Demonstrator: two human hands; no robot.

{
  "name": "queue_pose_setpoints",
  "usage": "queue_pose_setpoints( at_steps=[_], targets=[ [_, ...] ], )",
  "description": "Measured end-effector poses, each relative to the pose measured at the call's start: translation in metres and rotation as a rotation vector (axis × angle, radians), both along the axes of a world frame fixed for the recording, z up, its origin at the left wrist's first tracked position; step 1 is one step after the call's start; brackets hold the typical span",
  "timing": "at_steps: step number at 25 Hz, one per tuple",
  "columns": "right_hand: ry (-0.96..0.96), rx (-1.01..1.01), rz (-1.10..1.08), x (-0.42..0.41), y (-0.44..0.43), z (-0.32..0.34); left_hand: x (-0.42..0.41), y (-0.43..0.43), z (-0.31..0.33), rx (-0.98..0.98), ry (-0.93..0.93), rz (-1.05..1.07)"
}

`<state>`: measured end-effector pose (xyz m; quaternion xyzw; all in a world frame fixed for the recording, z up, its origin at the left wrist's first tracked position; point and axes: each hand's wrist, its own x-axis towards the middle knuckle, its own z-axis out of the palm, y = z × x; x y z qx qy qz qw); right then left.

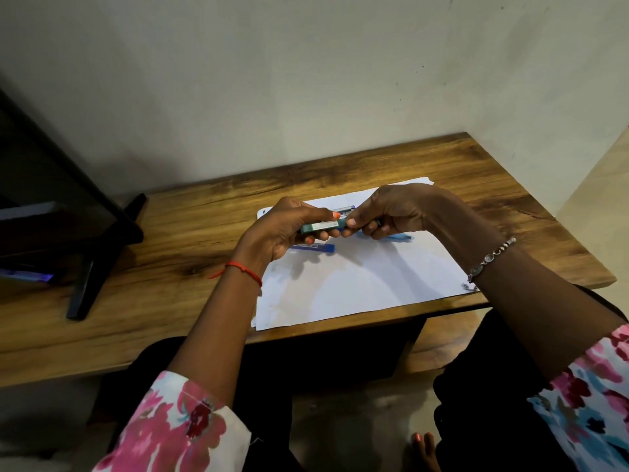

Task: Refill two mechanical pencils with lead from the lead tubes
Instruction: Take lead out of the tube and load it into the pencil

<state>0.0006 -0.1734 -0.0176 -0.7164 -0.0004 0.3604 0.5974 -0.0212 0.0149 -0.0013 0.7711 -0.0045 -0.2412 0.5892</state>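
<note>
My left hand (282, 228) grips a green lead tube (321, 227) with a white label, held level above the paper. My right hand (391, 212) pinches the tube's right end between thumb and fingers. On the white paper (357, 287) under the hands lies a blue lead tube (315, 247). A light blue mechanical pencil (401, 237) lies partly hidden below my right hand. Another pencil with a blue and clear body (345, 209) shows just behind the hands.
The paper lies on a wooden table (177, 267) set against a pale wall. A dark monitor with a black stand (88, 267) occupies the table's left side. The table's front edge runs just above my lap.
</note>
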Motion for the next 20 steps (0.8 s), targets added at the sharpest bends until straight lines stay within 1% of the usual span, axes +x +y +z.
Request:
queue_pose_setpoints(
  at_steps=[5,8,14,20],
  targets=[
    [0.055,0.039,-0.023,-0.0022,0.0024,-0.0006,0.0002,0.0010,0.0003,-0.029,0.005,-0.002],
    [0.055,0.075,-0.057,-0.0017,0.0021,-0.0005,0.0007,0.0031,-0.0004,-0.072,0.017,0.005],
    [0.030,0.106,-0.102,-0.0014,0.0010,0.0008,0.0014,0.0036,0.0002,-0.099,0.024,0.000],
    [0.043,0.143,-0.156,-0.0020,0.0009,0.0010,0.0010,0.0013,-0.0018,-0.114,0.013,0.029]
  ],
)
